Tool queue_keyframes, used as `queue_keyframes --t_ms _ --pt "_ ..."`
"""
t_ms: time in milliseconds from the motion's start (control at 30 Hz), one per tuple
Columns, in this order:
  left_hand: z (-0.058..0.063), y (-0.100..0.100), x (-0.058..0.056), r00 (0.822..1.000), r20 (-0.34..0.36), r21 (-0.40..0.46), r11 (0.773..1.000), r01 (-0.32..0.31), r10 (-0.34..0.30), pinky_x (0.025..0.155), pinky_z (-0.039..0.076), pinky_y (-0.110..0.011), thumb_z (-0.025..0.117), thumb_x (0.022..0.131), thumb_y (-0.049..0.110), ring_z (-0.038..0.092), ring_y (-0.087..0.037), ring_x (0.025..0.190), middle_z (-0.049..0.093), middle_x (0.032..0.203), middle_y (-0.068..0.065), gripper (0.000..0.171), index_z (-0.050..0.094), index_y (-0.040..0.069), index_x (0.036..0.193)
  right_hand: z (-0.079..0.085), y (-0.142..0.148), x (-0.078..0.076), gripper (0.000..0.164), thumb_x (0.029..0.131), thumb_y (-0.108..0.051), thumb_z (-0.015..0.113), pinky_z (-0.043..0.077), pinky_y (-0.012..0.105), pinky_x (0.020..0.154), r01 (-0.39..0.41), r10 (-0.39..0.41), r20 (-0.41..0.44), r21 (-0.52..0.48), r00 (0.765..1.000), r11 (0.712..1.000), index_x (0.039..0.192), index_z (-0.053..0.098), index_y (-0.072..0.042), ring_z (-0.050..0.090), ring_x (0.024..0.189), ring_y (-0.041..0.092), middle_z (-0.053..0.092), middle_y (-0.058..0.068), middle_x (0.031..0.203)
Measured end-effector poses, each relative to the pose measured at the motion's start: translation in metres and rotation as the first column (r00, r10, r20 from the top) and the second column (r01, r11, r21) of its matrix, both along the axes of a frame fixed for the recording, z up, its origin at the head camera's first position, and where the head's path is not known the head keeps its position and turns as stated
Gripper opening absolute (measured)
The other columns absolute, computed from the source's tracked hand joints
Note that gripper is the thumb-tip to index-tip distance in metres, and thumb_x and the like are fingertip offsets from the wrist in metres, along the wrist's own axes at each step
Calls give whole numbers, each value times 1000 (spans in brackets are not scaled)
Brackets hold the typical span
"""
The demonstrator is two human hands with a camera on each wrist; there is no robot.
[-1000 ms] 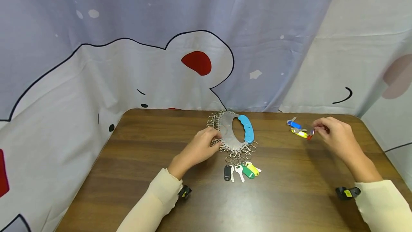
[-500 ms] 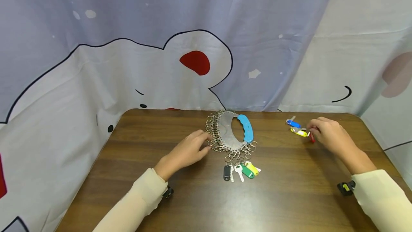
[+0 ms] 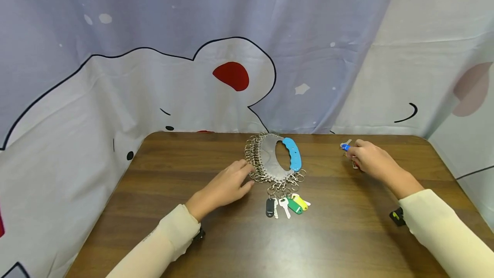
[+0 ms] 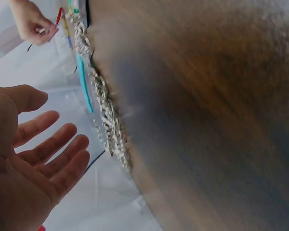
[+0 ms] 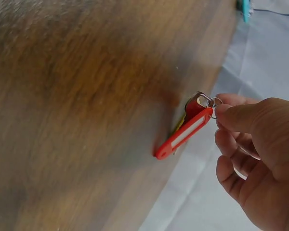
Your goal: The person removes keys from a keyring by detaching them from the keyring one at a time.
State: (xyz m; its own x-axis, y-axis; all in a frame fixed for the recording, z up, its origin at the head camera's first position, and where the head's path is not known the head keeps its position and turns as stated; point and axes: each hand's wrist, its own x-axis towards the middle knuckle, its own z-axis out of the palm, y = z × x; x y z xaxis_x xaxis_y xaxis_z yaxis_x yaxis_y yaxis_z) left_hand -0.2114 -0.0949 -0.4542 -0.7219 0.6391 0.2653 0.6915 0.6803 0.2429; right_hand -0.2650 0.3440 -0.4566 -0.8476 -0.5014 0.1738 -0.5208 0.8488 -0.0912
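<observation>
My right hand [image 3: 372, 162] pinches the thin metal ring of a red key tag [image 5: 185, 134] between thumb and fingertip. A key [image 5: 197, 105] hangs beside that tag in the right wrist view. Just beyond this hand lies a blue key tag [image 3: 345, 146]; a yellow tag is mostly hidden. My left hand [image 3: 225, 185], its fingers loosely extended, is beside the clips of a metal key holder [image 3: 268, 158] and grips nothing. The holder has a blue handle [image 3: 293, 153] and many small clips around its curved edge.
From the holder's near clips hang a black tag [image 3: 269, 207], a silver key [image 3: 284, 207], a green tag [image 3: 294, 205] and a yellow tag [image 3: 299, 202]. A patterned curtain [image 3: 173, 89] borders the far edge of the wooden table [image 3: 308, 243].
My left hand has drawn back left from the holder's clips. The right hand has moved left with the red key tag, toward the blue and yellow tags.
</observation>
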Motion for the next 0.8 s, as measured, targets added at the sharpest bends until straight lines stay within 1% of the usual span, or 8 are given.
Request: queue_keyframes --t_ms 67,167,267,400,567,700,800 --pt "-1 2 0 1000 -9 1 1000 21 -21 84 53 -38 63 91 21 56 -19 96 60 107 -5 28 63 6 114 -4 -3 -3 21 84 4 65 41 31 53 -24 24 -14 8 1000 1000 74 64 -15 46 65 18 50 3 77" --pt "-3 6 1 999 -6 -3 999 41 -41 84 53 -37 64 91 22 56 -18 96 60 107 -4 28 64 6 114 -9 -5 -6 19 83 4 67 45 33 54 -44 44 -28 -1 999 999 74 65 -13 50 66 18 52 4 79" --pt "-4 8 2 999 7 -12 999 45 -45 83 53 -36 63 91 23 55 -17 95 59 106 -2 29 64 7 114 -15 -7 -8 15 81 5 70 50 38 57 -55 54 -35 -27 998 998 77 66 -9 56 70 22 55 7 82" --pt "-6 9 3 999 25 -10 999 34 -34 85 52 -35 62 92 24 55 -17 97 59 106 -2 29 64 8 115 -21 -8 -9 16 78 7 71 53 44 61 -61 58 -51 -60 997 996 79 65 -7 61 76 28 57 11 85" --pt "-8 8 4 999 49 14 1000 8 -9 91 52 -37 62 92 25 56 -18 103 60 109 -2 27 63 10 115 -22 -15 -1 17 76 7 72 55 46 63 -75 67 -97 -82 993 994 86 63 -4 63 79 32 57 13 89" --pt "-8 8 4 998 60 30 1000 -6 5 91 52 -36 62 92 25 56 -17 104 60 110 -1 26 62 11 114 -17 -30 9 16 77 7 69 54 41 59 -110 97 -114 -113 989 987 88 64 -4 61 77 26 57 9 88" --pt "-7 9 4 998 68 39 999 -12 9 90 52 -36 63 92 24 57 -16 103 60 109 -1 26 63 10 114 -14 -48 17 13 78 2 69 53 36 56 -165 149 -121 -142 981 976 87 66 -6 57 72 18 57 5 85"
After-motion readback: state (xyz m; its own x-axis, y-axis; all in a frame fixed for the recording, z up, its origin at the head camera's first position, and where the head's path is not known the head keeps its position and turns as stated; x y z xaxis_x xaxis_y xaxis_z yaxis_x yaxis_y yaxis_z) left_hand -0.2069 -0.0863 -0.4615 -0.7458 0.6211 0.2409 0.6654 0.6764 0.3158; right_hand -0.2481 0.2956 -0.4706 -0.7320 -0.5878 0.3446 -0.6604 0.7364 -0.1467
